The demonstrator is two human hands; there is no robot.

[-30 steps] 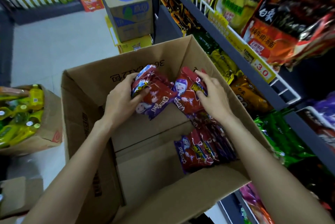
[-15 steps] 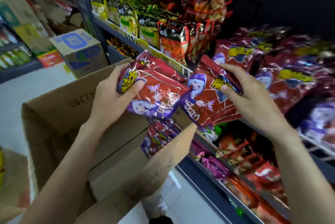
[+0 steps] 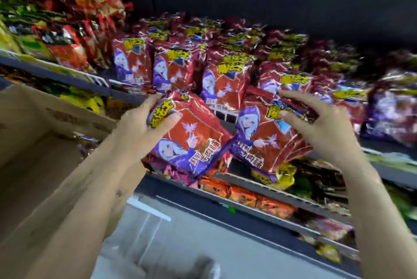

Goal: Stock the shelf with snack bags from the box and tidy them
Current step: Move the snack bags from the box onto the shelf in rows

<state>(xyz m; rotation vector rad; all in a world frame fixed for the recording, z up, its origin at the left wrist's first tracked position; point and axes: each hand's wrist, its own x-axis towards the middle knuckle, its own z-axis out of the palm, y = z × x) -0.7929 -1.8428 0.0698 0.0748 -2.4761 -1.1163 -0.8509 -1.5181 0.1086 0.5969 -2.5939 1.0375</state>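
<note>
My left hand [image 3: 144, 127] grips a red and purple snack bag [image 3: 191, 141] by its top corner. My right hand [image 3: 316, 125] holds a second bag of the same kind [image 3: 264, 138] by its upper edge. Both bags hang tilted just in front of the shelf edge [image 3: 223, 116], their lower corners touching each other. Behind them, several matching bags [image 3: 173, 66] stand upright in rows on the shelf. The open cardboard box [image 3: 33, 134] is at the left, under my left forearm; its contents are hidden.
Other snack packs in red and black [image 3: 65, 46] fill the shelf to the left. Lower shelves [image 3: 248, 197] hold orange, yellow and green packs. Pale floor [image 3: 180, 245] shows below. The right side is blurred.
Both hands have lifted the two bags out of the box and carried them up and right to the shelf. My view has swung from the box to the shelf front.
</note>
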